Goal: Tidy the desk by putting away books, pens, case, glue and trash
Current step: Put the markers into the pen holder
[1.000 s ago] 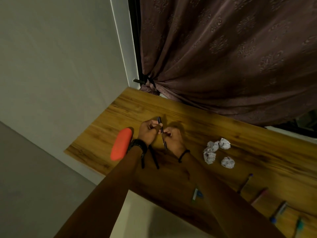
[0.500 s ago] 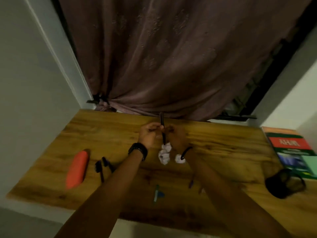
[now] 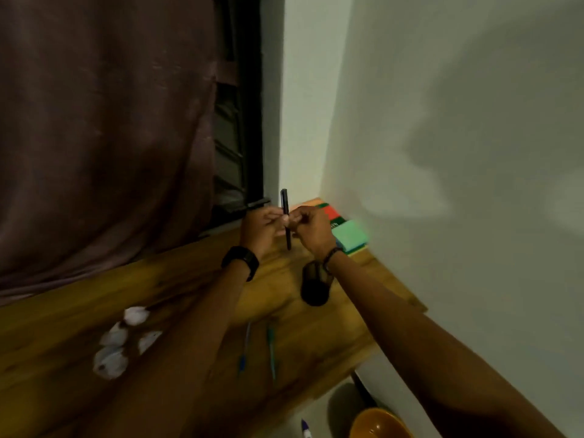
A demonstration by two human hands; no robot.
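Both hands hold one black pen (image 3: 286, 206) upright above the wooden desk (image 3: 63, 317). My left hand (image 3: 260, 227) pinches it from the left, my right hand (image 3: 311, 229) from the right. Just below my right wrist stands a black mesh pen holder (image 3: 314, 287). A stack of books (image 3: 350, 237) with red and green covers lies in the desk's far right corner. Several crumpled paper balls (image 3: 117, 343) lie at the left. A blue pen (image 3: 245, 349) and a green pen (image 3: 271, 350) lie near the front edge.
A brown curtain (image 3: 104, 121) hangs behind the desk, and a white wall (image 3: 458, 153) closes the right side. Below the desk's front edge sit an orange round container (image 3: 379, 423) and a small blue-tipped object (image 3: 305, 429) on the floor.
The view has swung from the desk's left end to its right corner. Both hands carried the black pen rightward with it; the orange case has left view, and books and holder are now close.
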